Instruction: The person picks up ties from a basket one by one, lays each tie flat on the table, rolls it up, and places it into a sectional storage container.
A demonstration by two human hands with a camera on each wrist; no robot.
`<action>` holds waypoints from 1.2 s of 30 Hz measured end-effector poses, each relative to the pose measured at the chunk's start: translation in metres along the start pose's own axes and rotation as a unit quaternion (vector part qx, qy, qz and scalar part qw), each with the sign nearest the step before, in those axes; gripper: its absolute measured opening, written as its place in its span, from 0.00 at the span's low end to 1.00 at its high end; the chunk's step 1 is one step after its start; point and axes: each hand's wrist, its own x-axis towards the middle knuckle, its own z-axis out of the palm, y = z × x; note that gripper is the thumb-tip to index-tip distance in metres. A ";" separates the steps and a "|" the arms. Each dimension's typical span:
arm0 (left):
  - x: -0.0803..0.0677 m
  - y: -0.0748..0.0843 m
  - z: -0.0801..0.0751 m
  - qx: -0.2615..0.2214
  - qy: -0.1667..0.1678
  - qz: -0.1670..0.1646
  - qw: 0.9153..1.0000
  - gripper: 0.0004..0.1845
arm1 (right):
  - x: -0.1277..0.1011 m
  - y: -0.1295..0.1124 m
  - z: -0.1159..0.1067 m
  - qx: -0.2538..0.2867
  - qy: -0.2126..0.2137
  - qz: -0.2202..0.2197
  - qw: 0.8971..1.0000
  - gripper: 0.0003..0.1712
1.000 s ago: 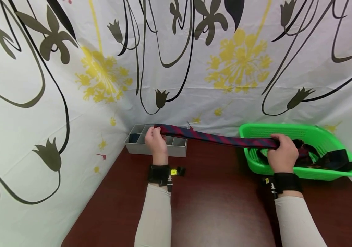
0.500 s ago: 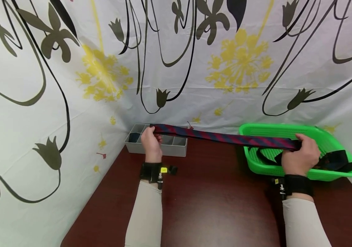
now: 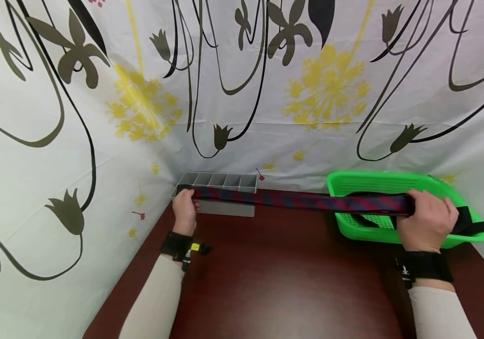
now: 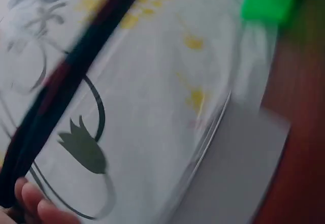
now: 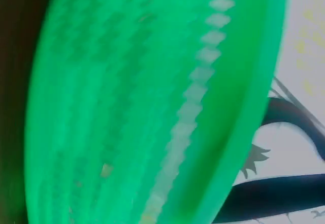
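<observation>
A necktie (image 3: 292, 199) with dark blue and red stripes stretches nearly level between both hands above the table. My left hand (image 3: 184, 212) pinches its left end in front of the grey divided box (image 3: 229, 208). In the left wrist view, curled fingers (image 4: 43, 206) grip the tie (image 4: 66, 76), which slants up to the right. My right hand (image 3: 427, 222) grips the other end over the green basket (image 3: 352, 230). The right wrist view is blurred and shows the basket (image 5: 203, 107) and dark fabric bands (image 5: 284, 196), but not the hand.
More dark fabric (image 3: 468, 225) lies in the basket and over its right rim. The tie crosses in front of the box's front compartments, hiding part of them. A patterned sheet (image 3: 242, 94) hangs behind the dark red table (image 3: 284, 282).
Both hands have moved apart, the left leftward and slightly down, the right rightward, drawing the tie out longer. The tie now hangs lower, across the grey box.
</observation>
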 end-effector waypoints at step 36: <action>0.004 -0.041 -0.145 0.325 -0.051 -0.124 0.936 0.21 | -0.069 0.000 -0.046 0.043 -0.490 -0.157 0.857 0.30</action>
